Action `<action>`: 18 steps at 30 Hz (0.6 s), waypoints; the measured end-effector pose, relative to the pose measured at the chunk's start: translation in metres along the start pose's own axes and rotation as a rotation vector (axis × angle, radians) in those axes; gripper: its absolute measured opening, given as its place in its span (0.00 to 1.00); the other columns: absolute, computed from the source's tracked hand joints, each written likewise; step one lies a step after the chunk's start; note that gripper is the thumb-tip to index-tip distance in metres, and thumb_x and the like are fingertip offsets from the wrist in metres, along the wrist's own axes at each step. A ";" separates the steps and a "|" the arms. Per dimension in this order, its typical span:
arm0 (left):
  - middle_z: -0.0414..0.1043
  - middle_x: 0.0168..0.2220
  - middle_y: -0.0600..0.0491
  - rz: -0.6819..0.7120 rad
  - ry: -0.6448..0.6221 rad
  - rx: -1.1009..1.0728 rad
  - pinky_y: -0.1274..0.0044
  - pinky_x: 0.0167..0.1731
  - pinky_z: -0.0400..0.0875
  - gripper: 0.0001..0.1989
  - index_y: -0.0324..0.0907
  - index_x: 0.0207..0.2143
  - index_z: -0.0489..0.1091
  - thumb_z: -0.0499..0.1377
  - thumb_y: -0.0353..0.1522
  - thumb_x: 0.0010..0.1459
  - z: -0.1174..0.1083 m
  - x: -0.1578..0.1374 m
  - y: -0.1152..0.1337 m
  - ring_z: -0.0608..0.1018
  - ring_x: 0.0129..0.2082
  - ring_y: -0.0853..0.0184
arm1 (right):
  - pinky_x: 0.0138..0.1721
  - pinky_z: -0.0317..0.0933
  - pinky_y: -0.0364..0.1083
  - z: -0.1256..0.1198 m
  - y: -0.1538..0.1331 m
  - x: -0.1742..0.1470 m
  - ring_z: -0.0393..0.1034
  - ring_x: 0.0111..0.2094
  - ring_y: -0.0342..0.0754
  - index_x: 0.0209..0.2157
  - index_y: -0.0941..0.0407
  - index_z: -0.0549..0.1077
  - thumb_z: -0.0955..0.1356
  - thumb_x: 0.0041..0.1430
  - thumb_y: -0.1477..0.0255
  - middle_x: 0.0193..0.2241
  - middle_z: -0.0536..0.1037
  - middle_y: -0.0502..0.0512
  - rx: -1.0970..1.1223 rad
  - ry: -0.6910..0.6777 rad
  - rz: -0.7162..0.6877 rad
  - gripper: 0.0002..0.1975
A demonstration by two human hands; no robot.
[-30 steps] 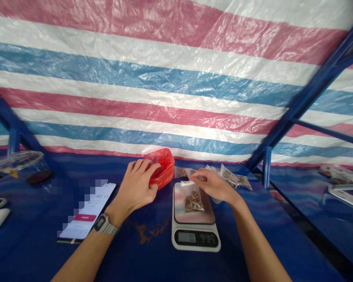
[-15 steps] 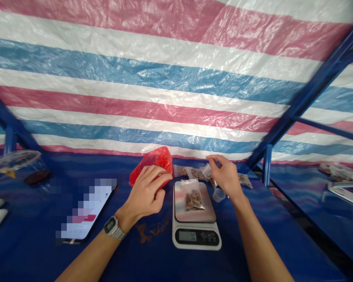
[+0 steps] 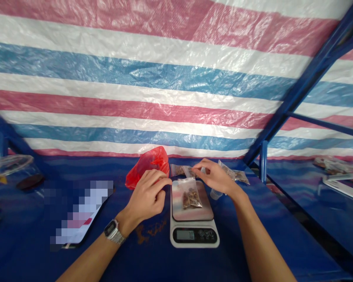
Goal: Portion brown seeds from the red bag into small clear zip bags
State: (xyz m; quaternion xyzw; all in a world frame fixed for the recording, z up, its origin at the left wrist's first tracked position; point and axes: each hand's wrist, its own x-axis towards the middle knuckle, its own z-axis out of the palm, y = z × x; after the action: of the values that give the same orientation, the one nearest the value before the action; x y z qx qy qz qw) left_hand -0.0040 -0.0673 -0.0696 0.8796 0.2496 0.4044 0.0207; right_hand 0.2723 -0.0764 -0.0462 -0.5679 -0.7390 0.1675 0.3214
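Observation:
A white digital kitchen scale (image 3: 179,237) with a metal plate stands on the blue table. On its plate lies a clear zip bag (image 3: 191,197) of brown dried pieces; the display digits are too blurred to read surely. My left hand (image 3: 148,194), wearing a metal watch (image 3: 114,231), hovers left of the scale before a red plastic bag (image 3: 147,164). Its fingers are loosely bent and apart, with nothing seen in them. Beyond the scale's right side, my right hand (image 3: 214,176) hangs above similar filled zip bags (image 3: 179,170), fingers loosely bent, no held item visible. It partly covers a small clear cup (image 3: 215,194).
A phone (image 3: 86,219), partly pixelated, lies at the left. Farther left is a clear round container (image 3: 13,168). Brown powder (image 3: 148,231) is scattered by the scale. Blue metal posts (image 3: 263,160) and striped sheeting (image 3: 153,94) rise behind. Another white-edged device (image 3: 345,188) sits at the right.
My right hand has moved left toward the scale, uncovering a filled zip bag on its right. My left hand has barely moved. The view has shifted slightly.

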 end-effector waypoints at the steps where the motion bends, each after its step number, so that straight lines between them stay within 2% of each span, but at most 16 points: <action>1: 0.75 0.40 0.49 -0.002 -0.003 -0.002 0.67 0.43 0.67 0.16 0.42 0.41 0.72 0.52 0.19 0.55 0.001 0.000 0.001 0.73 0.41 0.60 | 0.38 0.62 0.47 0.001 -0.001 -0.001 0.73 0.37 0.49 0.36 0.52 0.82 0.66 0.66 0.66 0.36 0.81 0.54 -0.002 -0.046 -0.003 0.12; 5: 0.74 0.39 0.49 -0.009 0.000 -0.016 0.67 0.41 0.67 0.16 0.43 0.40 0.73 0.51 0.19 0.56 0.005 0.000 0.007 0.73 0.40 0.61 | 0.40 0.63 0.47 0.005 -0.007 -0.004 0.73 0.39 0.51 0.36 0.52 0.81 0.67 0.65 0.66 0.36 0.80 0.53 -0.024 -0.141 -0.015 0.10; 9: 0.73 0.37 0.50 -0.019 -0.003 -0.052 0.69 0.40 0.68 0.16 0.43 0.40 0.73 0.52 0.19 0.55 0.011 -0.001 0.012 0.73 0.39 0.62 | 0.43 0.63 0.49 0.010 -0.008 -0.003 0.72 0.39 0.51 0.38 0.54 0.80 0.68 0.64 0.69 0.36 0.80 0.54 -0.019 -0.131 -0.045 0.07; 12: 0.73 0.37 0.50 -0.017 -0.015 -0.064 0.69 0.40 0.68 0.16 0.43 0.40 0.73 0.52 0.19 0.55 0.014 -0.002 0.014 0.73 0.39 0.62 | 0.43 0.63 0.49 0.013 -0.008 -0.002 0.72 0.38 0.51 0.33 0.54 0.79 0.67 0.64 0.71 0.33 0.80 0.53 0.011 -0.155 -0.076 0.08; 15: 0.73 0.39 0.49 -0.052 -0.004 -0.069 0.68 0.43 0.70 0.15 0.44 0.43 0.72 0.52 0.21 0.60 0.014 -0.002 0.015 0.73 0.42 0.60 | 0.40 0.62 0.47 0.015 -0.010 -0.001 0.70 0.35 0.49 0.32 0.54 0.76 0.66 0.67 0.67 0.32 0.77 0.52 0.134 -0.162 -0.049 0.10; 18: 0.74 0.46 0.47 -0.183 0.048 -0.020 0.66 0.50 0.71 0.14 0.44 0.52 0.69 0.54 0.27 0.65 0.014 -0.001 0.016 0.73 0.49 0.57 | 0.36 0.60 0.44 0.014 -0.019 -0.002 0.67 0.33 0.46 0.34 0.54 0.73 0.65 0.69 0.61 0.31 0.74 0.49 0.340 -0.177 -0.038 0.13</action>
State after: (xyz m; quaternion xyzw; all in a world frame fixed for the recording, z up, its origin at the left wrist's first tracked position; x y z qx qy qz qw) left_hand 0.0126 -0.0797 -0.0756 0.8429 0.3252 0.4244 0.0603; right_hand 0.2490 -0.0819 -0.0456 -0.4744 -0.7361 0.3331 0.3494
